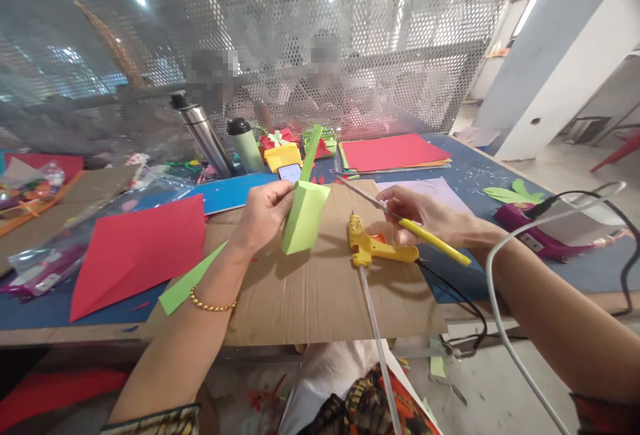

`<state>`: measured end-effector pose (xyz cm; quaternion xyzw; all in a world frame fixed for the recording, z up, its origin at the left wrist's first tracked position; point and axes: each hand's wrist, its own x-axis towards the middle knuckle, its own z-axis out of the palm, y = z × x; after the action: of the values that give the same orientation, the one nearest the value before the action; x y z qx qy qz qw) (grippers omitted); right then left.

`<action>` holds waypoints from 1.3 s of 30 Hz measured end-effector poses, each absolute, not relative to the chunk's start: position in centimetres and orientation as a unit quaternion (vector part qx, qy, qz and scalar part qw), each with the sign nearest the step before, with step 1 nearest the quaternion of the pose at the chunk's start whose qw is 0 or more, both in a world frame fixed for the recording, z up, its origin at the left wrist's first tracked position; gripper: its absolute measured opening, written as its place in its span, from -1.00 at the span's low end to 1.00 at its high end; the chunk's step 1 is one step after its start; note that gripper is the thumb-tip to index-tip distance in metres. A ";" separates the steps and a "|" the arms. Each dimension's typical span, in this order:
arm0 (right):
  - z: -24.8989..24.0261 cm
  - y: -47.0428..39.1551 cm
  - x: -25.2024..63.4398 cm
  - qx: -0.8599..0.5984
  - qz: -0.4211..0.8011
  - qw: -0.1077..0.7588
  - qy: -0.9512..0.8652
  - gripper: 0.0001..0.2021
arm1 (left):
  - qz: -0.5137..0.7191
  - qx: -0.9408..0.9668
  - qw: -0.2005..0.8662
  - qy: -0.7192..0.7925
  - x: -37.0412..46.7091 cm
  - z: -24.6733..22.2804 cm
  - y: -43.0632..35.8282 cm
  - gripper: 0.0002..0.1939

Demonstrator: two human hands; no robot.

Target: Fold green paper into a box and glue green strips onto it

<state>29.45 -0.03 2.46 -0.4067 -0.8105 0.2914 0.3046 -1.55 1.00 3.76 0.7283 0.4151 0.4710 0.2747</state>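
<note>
My left hand (267, 216) is closed, thumb and fingers pinching a small folded light-green paper box (305, 218) above the cardboard. A narrow green paper strip (312, 153) rises from the box's top. In my right hand (423, 213) is a yellow-handled blade (434, 241), its thin grey metal end pointing left toward the box, not touching it. Just below that hand, a yellow hot glue gun (367, 245) rests on the cardboard sheet (320, 301), with a long clear glue stick (377, 341) jutting from its back past the table edge.
Red paper (145, 248) and a green paper piece (193, 278) lie left. Behind stand a steel flask (207, 138), a green bottle (246, 145), a phone (289, 173) and a red paper stack (395, 151). A purple power strip (530, 228) and a white cable (493, 275) are right.
</note>
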 end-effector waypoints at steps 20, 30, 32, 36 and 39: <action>2.0 -0.5 27.8 -0.391 0.398 0.275 -0.783 -0.51 | 0.382 0.810 0.264 0.357 -0.3 2.5 0.3 -0.58; 1.8 -0.4 27.8 -0.390 0.423 0.282 -0.768 -0.56 | 0.371 0.806 0.255 0.384 0.0 3.0 0.0 -0.50; 1.6 -0.3 27.9 -0.386 0.424 0.283 -0.769 -0.55 | 0.372 0.805 0.252 0.386 0.0 3.0 0.0 -0.49; 1.4 -0.2 28.0 -0.381 0.425 0.285 -0.770 -0.55 | 0.372 0.800 0.264 0.390 0.1 2.9 0.0 -0.46; 1.3 -0.2 28.0 -0.383 0.426 0.287 -0.768 -0.54 | 0.373 0.800 0.268 0.386 0.1 2.9 0.0 -0.47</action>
<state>27.97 -0.23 1.31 -0.3826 -0.7679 0.4263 0.2866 0.07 0.00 2.92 0.7999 0.3863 0.3732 0.2675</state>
